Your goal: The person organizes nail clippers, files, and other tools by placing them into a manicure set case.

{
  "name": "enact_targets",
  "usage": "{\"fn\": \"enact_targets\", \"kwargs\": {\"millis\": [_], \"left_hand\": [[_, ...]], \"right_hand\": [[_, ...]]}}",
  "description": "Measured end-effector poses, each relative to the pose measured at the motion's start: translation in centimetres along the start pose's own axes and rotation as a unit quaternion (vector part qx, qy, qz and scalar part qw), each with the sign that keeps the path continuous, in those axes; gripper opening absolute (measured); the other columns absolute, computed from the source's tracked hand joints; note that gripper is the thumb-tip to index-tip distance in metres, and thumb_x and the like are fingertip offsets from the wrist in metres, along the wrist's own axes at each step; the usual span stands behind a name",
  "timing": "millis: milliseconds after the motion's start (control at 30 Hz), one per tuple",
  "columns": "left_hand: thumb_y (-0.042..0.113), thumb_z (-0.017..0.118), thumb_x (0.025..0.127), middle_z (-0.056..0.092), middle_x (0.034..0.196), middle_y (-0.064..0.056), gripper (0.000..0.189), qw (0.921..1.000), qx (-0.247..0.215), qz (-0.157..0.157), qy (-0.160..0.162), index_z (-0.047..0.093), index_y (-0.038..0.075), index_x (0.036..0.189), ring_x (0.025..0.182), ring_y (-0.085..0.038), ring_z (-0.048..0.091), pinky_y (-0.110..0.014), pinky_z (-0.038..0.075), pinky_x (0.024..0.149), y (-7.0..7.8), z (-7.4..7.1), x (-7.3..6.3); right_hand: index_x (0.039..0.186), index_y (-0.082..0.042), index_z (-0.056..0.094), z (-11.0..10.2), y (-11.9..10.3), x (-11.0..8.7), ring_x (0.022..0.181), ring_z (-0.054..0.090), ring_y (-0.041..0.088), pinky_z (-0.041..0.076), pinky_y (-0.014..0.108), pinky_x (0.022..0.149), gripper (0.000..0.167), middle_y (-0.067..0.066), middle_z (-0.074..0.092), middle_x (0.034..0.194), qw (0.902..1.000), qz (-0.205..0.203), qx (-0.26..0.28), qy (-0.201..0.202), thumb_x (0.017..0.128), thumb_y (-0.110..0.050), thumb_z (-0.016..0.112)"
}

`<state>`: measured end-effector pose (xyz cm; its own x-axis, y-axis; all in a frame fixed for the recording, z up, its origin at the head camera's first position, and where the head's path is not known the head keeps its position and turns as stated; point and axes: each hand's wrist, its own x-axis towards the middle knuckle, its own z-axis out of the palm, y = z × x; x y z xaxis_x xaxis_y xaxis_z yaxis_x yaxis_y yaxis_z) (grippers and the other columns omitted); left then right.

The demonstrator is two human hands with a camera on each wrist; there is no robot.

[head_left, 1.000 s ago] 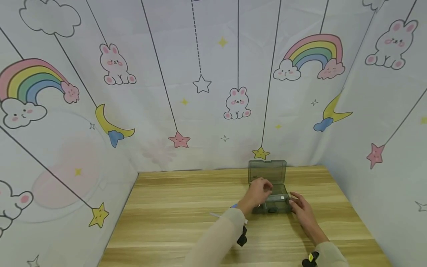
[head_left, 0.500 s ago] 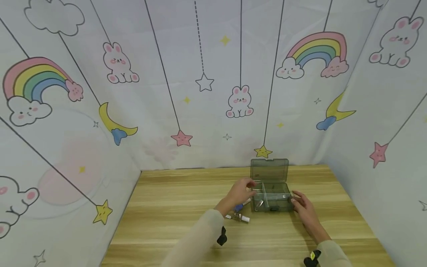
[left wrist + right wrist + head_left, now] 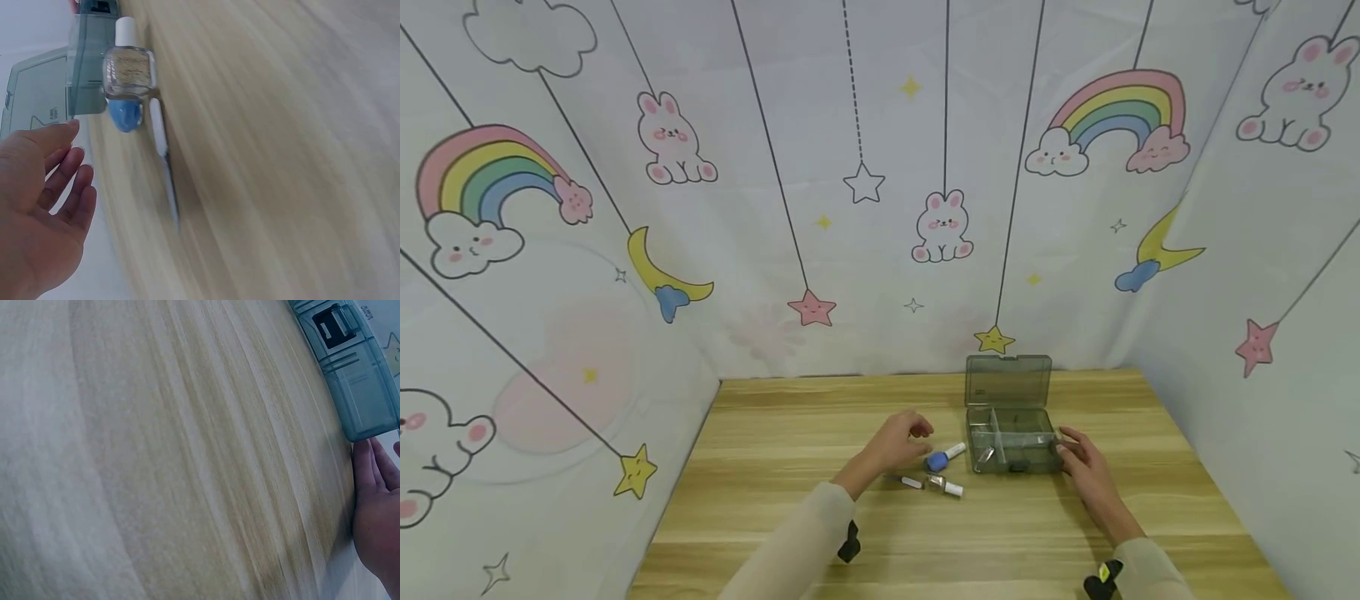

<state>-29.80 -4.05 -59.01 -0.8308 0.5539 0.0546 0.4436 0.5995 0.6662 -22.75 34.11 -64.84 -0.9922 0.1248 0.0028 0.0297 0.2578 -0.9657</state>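
A translucent grey-green divided storage box (image 3: 1033, 454) stands with its lid raised at the back. My right hand (image 3: 1086, 471) rests against its right side, fingers extended; the right wrist view shows this hand (image 3: 378, 506) at the box's end. My left hand (image 3: 895, 442) hovers left of the box, fingers loosely bent and holding nothing. Beside it lie a blue nail polish bottle (image 3: 937, 461) with a white cap and a glittery clear nail polish bottle (image 3: 130, 70). Near them is a nail file (image 3: 160, 128) with a white handle and a slim grey blade.
Dividers split the box into several compartments; a small shiny clear item (image 3: 986, 456) lies in the front left one. The wood-grain table (image 3: 790, 433) meets a patterned cloth backdrop (image 3: 865, 250) at the back and sides.
My left hand has moved from over the box to the left, uncovering the box's left compartments, the two bottles and the file. My right hand stays at the box's right side.
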Motion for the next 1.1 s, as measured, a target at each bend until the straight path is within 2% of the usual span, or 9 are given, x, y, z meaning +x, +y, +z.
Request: {"fn": "enact_targets", "kwargs": {"millis": [267,433,567,700,800,933,1100], "left_hand": [[0.011,0.08,0.096,0.07,0.11,-0.004,0.021,0.9997,-0.024,-0.003,-0.006,0.074,0.003,0.115,0.102,-0.02,0.067,-0.034,0.056,0.092,-1.9,-0.1,-2.5],[0.015,0.082,0.095,0.071,0.108,-0.001,0.022,0.9996,-0.026,-0.004,-0.014,0.075,0.005,0.113,0.1,-0.016,0.067,-0.032,0.057,0.09,-2.6,-0.1,-3.7],[0.013,0.083,0.094,0.072,0.104,-0.003,0.02,0.9996,-0.024,-0.006,-0.014,0.075,0.004,0.109,0.097,-0.018,0.068,-0.032,0.057,0.087,-3.0,-0.1,-4.4],[0.011,0.083,0.093,0.071,0.104,-0.007,0.021,0.9994,-0.027,-0.009,-0.019,0.074,0.002,0.11,0.096,-0.022,0.068,-0.032,0.057,0.085,-3.3,-0.1,-4.9],[0.011,0.084,0.092,0.07,0.103,-0.007,0.022,0.9993,-0.026,-0.009,-0.024,0.074,0.002,0.109,0.095,-0.021,0.067,-0.03,0.056,0.083,-3.5,0.0,-5.1],[0.01,0.085,0.091,0.069,0.1,-0.004,0.019,0.9994,-0.019,-0.007,-0.026,0.075,0.005,0.107,0.091,-0.016,0.065,-0.026,0.054,0.081,-3.9,0.3,-5.1],[0.005,0.085,0.089,0.068,0.095,-0.003,0.015,0.9997,-0.011,0.006,-0.022,0.075,0.006,0.101,0.088,-0.017,0.065,-0.026,0.054,0.079,-4.2,0.7,-5.1]], "right_hand": [[0.161,-0.003,0.038,-0.1,0.0,-0.2,0.106,0.052,-0.013,0.051,0.017,0.087,0.052,0.031,0.049,0.151,0.9998,0.011,-0.014,0.002,0.115,-0.025,0.049],[0.16,-0.001,0.039,0.0,0.0,-0.3,0.11,0.055,-0.006,0.053,0.019,0.086,0.051,0.032,0.05,0.149,1.0,0.004,-0.005,0.007,0.115,-0.023,0.05],[0.158,0.001,0.04,0.0,0.0,-0.2,0.11,0.057,-0.003,0.053,0.02,0.085,0.05,0.034,0.051,0.147,0.9999,0.0,0.003,0.01,0.114,-0.02,0.051],[0.159,-0.001,0.04,-0.1,-0.2,0.0,0.107,0.055,-0.009,0.052,0.019,0.086,0.051,0.032,0.051,0.149,1.0,0.005,-0.005,0.006,0.115,-0.022,0.05],[0.16,-0.003,0.039,-0.1,-0.3,0.1,0.107,0.053,-0.011,0.052,0.018,0.087,0.051,0.03,0.05,0.151,0.9999,0.012,-0.011,0.003,0.115,-0.024,0.05],[0.161,-0.003,0.039,-0.2,-0.4,0.1,0.107,0.053,-0.01,0.052,0.019,0.088,0.051,0.03,0.05,0.151,0.9998,0.016,-0.013,0.004,0.115,-0.025,0.049],[0.16,-0.003,0.039,-0.1,-0.3,0.0,0.109,0.055,-0.006,0.052,0.019,0.088,0.051,0.03,0.051,0.15,0.9998,0.017,-0.008,0.005,0.115,-0.024,0.049]]}}
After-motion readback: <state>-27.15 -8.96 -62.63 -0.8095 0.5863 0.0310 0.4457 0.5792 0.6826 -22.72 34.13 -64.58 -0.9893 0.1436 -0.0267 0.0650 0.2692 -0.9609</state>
